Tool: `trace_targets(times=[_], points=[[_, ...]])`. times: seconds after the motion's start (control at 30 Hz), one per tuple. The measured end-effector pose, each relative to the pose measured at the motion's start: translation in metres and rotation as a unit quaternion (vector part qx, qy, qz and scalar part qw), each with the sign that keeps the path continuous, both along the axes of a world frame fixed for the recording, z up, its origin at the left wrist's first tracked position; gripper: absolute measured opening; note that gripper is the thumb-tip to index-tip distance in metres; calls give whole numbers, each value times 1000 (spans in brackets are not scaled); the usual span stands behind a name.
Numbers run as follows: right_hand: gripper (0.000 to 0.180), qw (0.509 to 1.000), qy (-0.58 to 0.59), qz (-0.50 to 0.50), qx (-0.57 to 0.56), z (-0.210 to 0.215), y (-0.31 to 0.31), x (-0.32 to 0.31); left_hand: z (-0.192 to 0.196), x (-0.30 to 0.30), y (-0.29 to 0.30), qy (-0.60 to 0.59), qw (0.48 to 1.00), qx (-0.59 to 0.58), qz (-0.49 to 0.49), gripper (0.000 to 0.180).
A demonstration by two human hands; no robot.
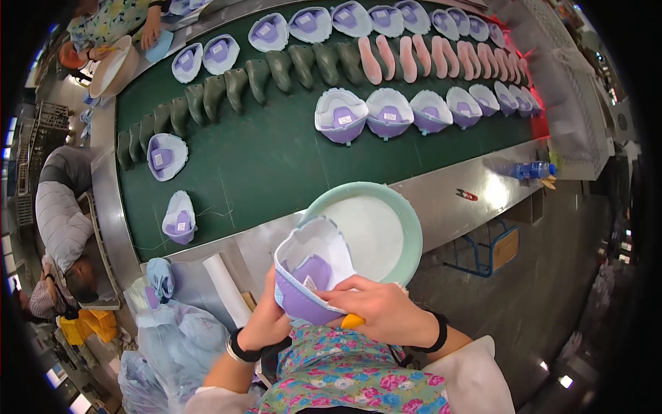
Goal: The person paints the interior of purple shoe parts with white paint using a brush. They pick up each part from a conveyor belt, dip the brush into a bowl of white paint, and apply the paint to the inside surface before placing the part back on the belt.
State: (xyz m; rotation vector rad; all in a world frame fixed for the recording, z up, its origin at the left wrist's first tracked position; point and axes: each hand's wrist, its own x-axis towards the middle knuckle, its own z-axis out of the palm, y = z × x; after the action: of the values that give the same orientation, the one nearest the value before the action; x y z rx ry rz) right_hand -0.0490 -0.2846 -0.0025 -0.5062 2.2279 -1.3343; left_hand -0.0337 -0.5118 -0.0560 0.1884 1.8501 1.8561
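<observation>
A purple shoe upper (289, 293) with a white lining and a small white label is held up in front of me. My left hand (265, 319) is closed round its left side. At its right side my right hand (376, 310) has its fingers closed against the upper's edge. From under those fingers sticks the rounded end of a yellow handle (352, 321); the rest of that tool is hidden. Just beyond the upper stands a pale green basin (412, 228) with white content, partly covered by the upper.
Past the basin runs a green conveyor belt (262, 155), bearing more purple uppers (341, 114), dark green shoe lasts (258, 79) and pink insoles (407, 58). Red thread snips (467, 195) and a bottle (531, 170) lie on the metal edge. Bluish plastic bags (176, 338) hang at left. Co-workers are at left.
</observation>
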Motion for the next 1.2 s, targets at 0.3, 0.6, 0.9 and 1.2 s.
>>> trace_targets(times=[0.3, 0.6, 0.9, 1.2], points=[[14, 948, 32, -285, 138, -42, 72, 36, 0, 93, -11, -270, 941, 72, -192, 43], [18, 924, 40, -362, 112, -151, 60, 48, -20, 85, -10, -261, 954, 6, -146, 58], [21, 918, -19, -396, 19, -110, 66, 47, -82, 69, 12, -407, 881, 175, 164, 58], [18, 924, -9, -382, -31, -78, 67, 40, -79, 62, 32, -377, 893, 210, 129, 54]])
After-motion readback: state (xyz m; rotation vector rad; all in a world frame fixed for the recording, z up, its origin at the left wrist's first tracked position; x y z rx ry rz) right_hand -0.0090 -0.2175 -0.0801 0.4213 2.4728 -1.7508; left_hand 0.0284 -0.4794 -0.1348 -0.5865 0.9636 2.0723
